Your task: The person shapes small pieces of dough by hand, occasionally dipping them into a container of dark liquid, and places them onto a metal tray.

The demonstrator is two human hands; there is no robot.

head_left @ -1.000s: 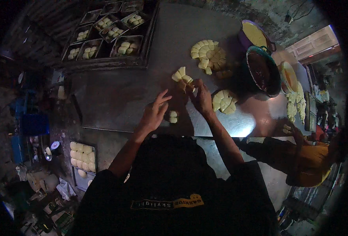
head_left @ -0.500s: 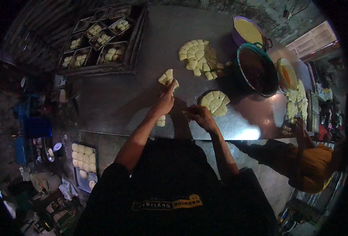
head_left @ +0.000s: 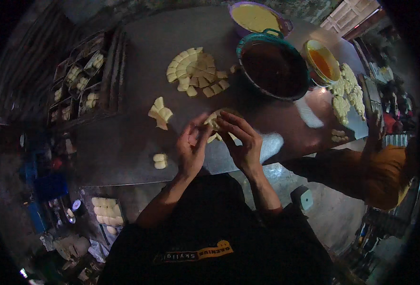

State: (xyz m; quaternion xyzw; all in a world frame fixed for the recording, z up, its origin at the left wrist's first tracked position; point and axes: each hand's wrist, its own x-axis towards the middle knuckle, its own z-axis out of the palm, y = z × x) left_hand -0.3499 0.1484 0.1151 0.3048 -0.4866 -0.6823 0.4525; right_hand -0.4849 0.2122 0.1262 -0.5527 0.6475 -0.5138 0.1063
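Note:
Between both hands, above the metal table (head_left: 136,156), is a piece of pale dough (head_left: 213,119). My left hand (head_left: 190,148) has its fingertips against the left side of it. On the other side my right hand (head_left: 243,145) pinches it with bent fingers and thumb. Beneath the hands lies a scored round of dough (head_left: 213,138), mostly hidden by them. A small cluster of cut dough pieces (head_left: 160,113) rests left of my left hand, and a dough pair (head_left: 160,160) sits nearer the front edge. Farther back spreads a larger divided dough round (head_left: 184,66) with loose squares.
At the back stand a purple tub of yellow batter (head_left: 255,18), a green basin of dark contents (head_left: 242,52) and a bucket with orange contents (head_left: 320,64). Dough tins (head_left: 90,102) fill a wooden crate at left. Another person (head_left: 385,175) works at right, near more dough (head_left: 347,92).
My left hand has left the small dough cluster and come right to meet my right hand. A dough piece is now held between them. The view has shifted, moving the table's things leftward.

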